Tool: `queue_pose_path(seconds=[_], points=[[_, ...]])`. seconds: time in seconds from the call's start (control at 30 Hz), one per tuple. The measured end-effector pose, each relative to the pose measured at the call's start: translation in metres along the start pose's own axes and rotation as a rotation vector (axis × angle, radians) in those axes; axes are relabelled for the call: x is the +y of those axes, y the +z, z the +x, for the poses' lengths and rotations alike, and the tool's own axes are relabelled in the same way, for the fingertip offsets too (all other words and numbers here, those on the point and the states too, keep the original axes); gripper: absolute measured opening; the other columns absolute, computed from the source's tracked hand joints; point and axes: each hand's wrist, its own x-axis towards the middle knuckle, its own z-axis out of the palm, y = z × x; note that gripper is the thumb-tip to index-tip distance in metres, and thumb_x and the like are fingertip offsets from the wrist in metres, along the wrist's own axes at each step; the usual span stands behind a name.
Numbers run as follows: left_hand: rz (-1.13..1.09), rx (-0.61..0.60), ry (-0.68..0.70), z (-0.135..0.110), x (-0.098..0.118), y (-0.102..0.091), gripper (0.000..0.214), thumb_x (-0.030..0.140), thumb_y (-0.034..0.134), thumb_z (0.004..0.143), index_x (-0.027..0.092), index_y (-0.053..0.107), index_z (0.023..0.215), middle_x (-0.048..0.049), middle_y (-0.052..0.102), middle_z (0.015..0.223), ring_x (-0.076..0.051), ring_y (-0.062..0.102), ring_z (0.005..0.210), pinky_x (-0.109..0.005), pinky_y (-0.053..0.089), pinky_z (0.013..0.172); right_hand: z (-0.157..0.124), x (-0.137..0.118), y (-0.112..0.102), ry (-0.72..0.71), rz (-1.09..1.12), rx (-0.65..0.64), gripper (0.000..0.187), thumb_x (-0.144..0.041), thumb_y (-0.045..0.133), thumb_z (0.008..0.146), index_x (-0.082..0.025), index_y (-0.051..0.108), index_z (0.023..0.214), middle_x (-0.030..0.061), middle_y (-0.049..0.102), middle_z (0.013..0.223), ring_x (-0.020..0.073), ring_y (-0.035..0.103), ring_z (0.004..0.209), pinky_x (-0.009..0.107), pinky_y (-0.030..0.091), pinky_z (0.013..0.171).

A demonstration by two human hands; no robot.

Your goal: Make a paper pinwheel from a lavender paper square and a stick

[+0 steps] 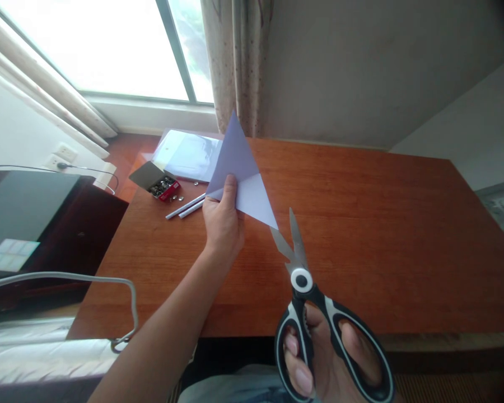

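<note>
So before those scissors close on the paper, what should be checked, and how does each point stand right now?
1. Left hand grips the folded pale lilac paper triangle: ok.
2. Right hand sits in the loops of the black-and-white steel scissors: ok.
3. Blades open: ok.
4. Paper corner between the blades: not ok, it sits just beside the tips.
5. Left fingers away from the blades: ok.
6. Cut line marked on the paper: cannot tell.

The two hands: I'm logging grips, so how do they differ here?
The left hand pinches a folded pale paper held up above the table; the right hand has fingers through the scissors handles. The left is farther out, the right close to the body. Both are bare and hold something.
</note>
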Motion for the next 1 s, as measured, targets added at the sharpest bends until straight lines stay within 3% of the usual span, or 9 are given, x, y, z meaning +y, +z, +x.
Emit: queue_pose_path(seconds=[0.13,0.37,0.67,0.8,1.0], points=[[0.004,-0.073,0.015,-0.003,-0.002,0.001,0.022,0.033,0.085,0.076,0.018,0.076,0.090,-0.0024,0.080,0.093,-0.020,0.075,0.095,-0.028,0.059,0.087,0.004,-0.004,0.008,0.008,0.063,0.018,0.050,-0.067,0.076,0.074,-0.020,0.078,0.090,0.0039,0.058,0.076,0.0126,0.052,0.056,0.025,0.038,0.055],[-0.018,-0.091,-0.010,-0.008,-0.003,0.003,0.024,0.030,0.086,0.076,0.018,0.076,0.095,-0.0011,0.081,0.095,-0.017,0.075,0.089,-0.027,0.058,0.089,0.012,0.003,0.007,-0.037,0.073,0.020,0.049,-0.062,0.080,0.074,-0.021,0.076,0.099,0.0049,0.062,0.086,0.0124,0.056,0.062,0.025,0.042,0.059],[-0.005,-0.045,-0.057,-0.009,-0.002,0.003,0.034,0.033,0.087,0.073,0.017,0.073,0.100,-0.0053,0.080,0.103,-0.021,0.075,0.102,-0.029,0.057,0.095,0.017,0.005,-0.010,-0.054,-0.049,-0.063,0.051,-0.063,0.077,0.076,-0.022,0.072,0.106,0.0069,0.061,0.092,0.0143,0.049,0.069,0.028,0.043,0.062],[-0.014,-0.093,-0.158,-0.012,0.000,0.002,0.032,0.034,0.085,0.076,0.016,0.072,0.100,-0.0045,0.079,0.098,-0.019,0.076,0.093,-0.027,0.059,0.090,0.020,0.005,-0.011,-0.085,-0.076,-0.065,0.047,-0.061,0.078,0.077,-0.025,0.072,0.107,0.0064,0.061,0.093,0.0148,0.051,0.070,0.028,0.043,0.063],[-0.026,-0.295,-0.388,-0.024,0.002,0.001,0.039,0.034,0.087,0.074,0.014,0.071,0.103,-0.0067,0.079,0.100,-0.017,0.075,0.082,-0.026,0.062,0.077,0.025,-0.005,-0.009,-0.156,-0.196,-0.112,0.046,-0.060,0.075,0.080,-0.027,0.068,0.112,0.0051,0.062,0.084,0.0192,0.058,0.070,0.034,0.046,0.066]])
